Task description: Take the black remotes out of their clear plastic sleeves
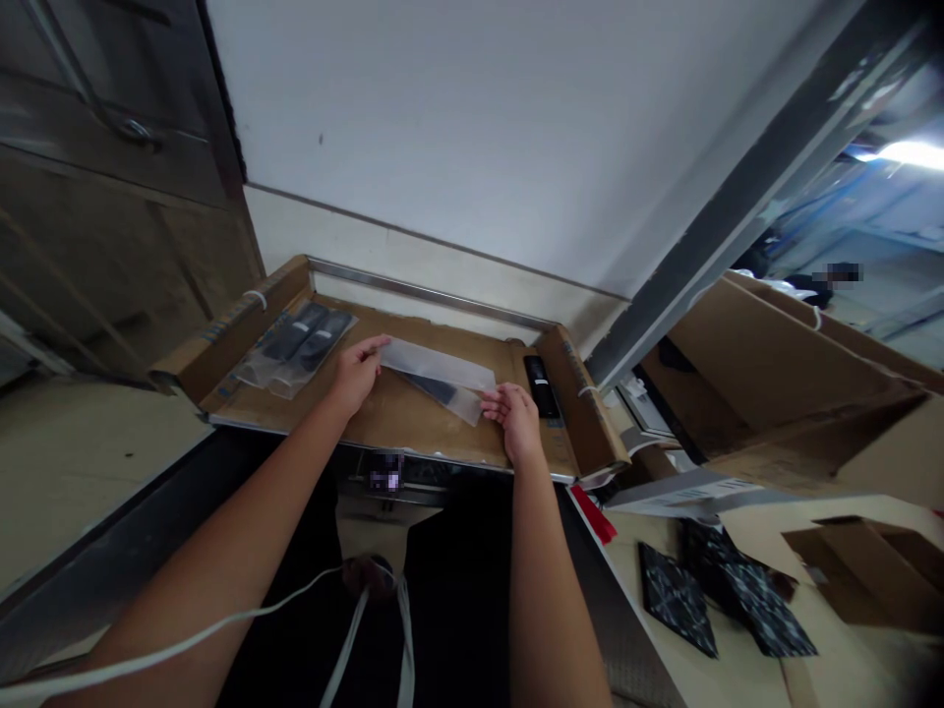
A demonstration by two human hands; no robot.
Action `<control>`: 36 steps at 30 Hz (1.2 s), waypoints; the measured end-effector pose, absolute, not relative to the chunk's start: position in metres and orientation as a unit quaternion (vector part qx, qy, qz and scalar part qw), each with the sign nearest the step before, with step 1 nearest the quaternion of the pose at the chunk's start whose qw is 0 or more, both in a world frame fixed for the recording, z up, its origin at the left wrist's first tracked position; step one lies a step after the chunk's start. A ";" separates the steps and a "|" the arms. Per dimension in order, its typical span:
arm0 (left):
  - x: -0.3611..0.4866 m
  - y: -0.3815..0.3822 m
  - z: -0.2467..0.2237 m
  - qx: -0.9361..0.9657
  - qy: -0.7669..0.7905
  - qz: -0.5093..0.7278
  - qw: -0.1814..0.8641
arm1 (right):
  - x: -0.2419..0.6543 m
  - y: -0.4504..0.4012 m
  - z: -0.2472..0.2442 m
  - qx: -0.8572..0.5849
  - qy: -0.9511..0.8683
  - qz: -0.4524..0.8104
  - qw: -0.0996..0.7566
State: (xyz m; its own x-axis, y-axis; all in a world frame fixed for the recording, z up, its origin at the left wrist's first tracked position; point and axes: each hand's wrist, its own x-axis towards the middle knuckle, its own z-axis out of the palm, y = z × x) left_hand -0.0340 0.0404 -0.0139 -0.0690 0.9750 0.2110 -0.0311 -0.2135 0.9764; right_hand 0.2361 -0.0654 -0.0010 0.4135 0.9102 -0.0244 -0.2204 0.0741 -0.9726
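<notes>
A long translucent plastic sleeve [439, 364] stretches between my two hands above a cardboard-lined tray [398, 425]. Its left end is pinched by my left hand [359, 374]. My right hand [514, 415] has its fingers curled at the sleeve's right end, by a second clear bag [463, 403] that holds a dark flat item. Black items in clear bags [299, 344] lie together at the tray's left side. One black, remote-like object [542, 386] with a small white label rests unbagged at the right side, just beyond my right hand.
Raised cardboard edges [582, 403] border the tray, with a white wall [442, 118] behind it. A large open cardboard box [796, 374] stands at the right. Below it are dark patterned packets [744, 590], a smaller box [877, 570] and a red strip [592, 514]. A white cable crosses my left forearm.
</notes>
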 end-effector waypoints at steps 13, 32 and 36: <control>-0.034 0.041 -0.015 0.536 0.443 0.576 0.430 | 0.234 -0.065 -0.002 -0.544 -0.360 0.407 0.639; -0.035 0.038 -0.012 0.538 0.441 0.572 0.434 | 0.234 -0.067 0.000 -0.519 -0.347 0.425 0.655; -0.034 0.037 -0.011 0.560 0.416 0.563 0.444 | 0.236 -0.065 0.001 -0.516 -0.324 0.441 0.659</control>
